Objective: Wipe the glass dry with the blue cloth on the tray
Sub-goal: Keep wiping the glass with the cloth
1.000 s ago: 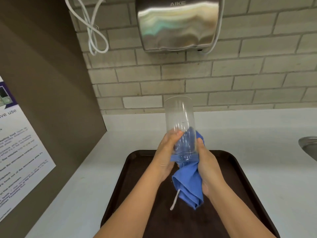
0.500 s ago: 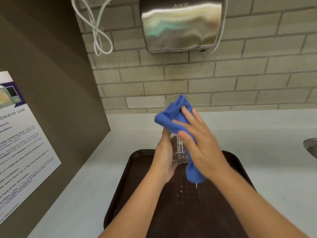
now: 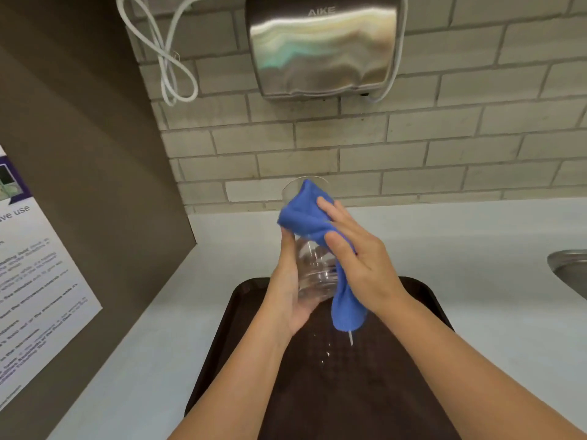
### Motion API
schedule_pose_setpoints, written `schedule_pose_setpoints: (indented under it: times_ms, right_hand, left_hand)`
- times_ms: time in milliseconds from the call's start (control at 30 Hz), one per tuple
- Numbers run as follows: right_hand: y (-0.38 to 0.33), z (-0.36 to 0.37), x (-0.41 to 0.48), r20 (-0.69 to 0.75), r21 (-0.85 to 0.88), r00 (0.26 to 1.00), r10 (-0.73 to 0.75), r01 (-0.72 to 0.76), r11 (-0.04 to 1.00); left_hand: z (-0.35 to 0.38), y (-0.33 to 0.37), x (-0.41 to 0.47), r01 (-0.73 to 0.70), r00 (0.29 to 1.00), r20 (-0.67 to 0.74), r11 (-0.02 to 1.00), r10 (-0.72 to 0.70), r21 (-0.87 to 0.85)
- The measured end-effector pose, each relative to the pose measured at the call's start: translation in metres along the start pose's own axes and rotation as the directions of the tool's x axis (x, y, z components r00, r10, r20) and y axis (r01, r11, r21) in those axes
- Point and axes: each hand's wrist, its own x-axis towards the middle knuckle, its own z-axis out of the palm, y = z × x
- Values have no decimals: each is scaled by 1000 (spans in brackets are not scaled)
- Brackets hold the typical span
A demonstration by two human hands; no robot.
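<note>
A clear drinking glass [image 3: 313, 268] is held above the dark brown tray [image 3: 349, 392], tilted with its mouth pointing away from me. My left hand [image 3: 290, 290] grips the glass around its base. My right hand [image 3: 357, 258] presses the blue cloth [image 3: 309, 214] against the glass near the rim, fingers spread over it. The cloth's upper part covers the rim, and its tail [image 3: 346, 308] hangs down past the base. A few water drops [image 3: 325, 352] lie on the tray under the glass.
The tray sits on a white counter [image 3: 476, 281] against a brick wall. A steel hand dryer [image 3: 322, 46] hangs overhead with a white cord [image 3: 171, 68] looped to its left. A brown panel with a notice [image 3: 35, 274] stands at left. A sink rim [image 3: 568, 271] shows at right.
My right hand rose from beside the glass's base to its upper side and carried the cloth up over the rim. Over the last half second the hands barely moved.
</note>
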Motion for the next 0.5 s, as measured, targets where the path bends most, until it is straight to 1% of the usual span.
schedule_pose_setpoints:
  times_ms: [67, 133, 167, 233, 267, 333, 400, 500]
  right_hand:
    - [-2, -7, 25, -150, 121, 975, 162, -145, 982]
    - [1, -8, 36, -232, 267, 921, 314, -250, 931]
    - [4, -6, 36, -234, 324, 890, 391, -308, 895]
    - [13, -2, 22, -188, 384, 831, 523, -428, 818]
    - [19, -1, 12, -148, 384, 807, 572, -486, 785]
    - [30, -3, -9, -84, 393, 754, 651, -576, 717]
    - [37, -13, -27, -69, 469, 707, 704, -600, 648]
    - [42, -37, -47, -112, 614, 690, 715, -517, 596]
  left_hand:
    - [9, 2, 7, 5, 998, -69, 1000, -4, 11]
    - [16, 6, 12, -36, 989, -142, 996, 48, 85]
    - [19, 7, 15, -72, 977, -188, 988, 97, 136]
    - [20, 11, 20, -167, 926, -289, 951, 242, 260]
    - [19, 12, 22, -202, 898, -315, 924, 308, 326]
    - [16, 10, 24, -247, 860, -322, 875, 396, 416]
    - [9, 1, 24, -264, 849, -313, 855, 426, 447]
    - [-7, -25, 20, -196, 873, -295, 833, 389, 517]
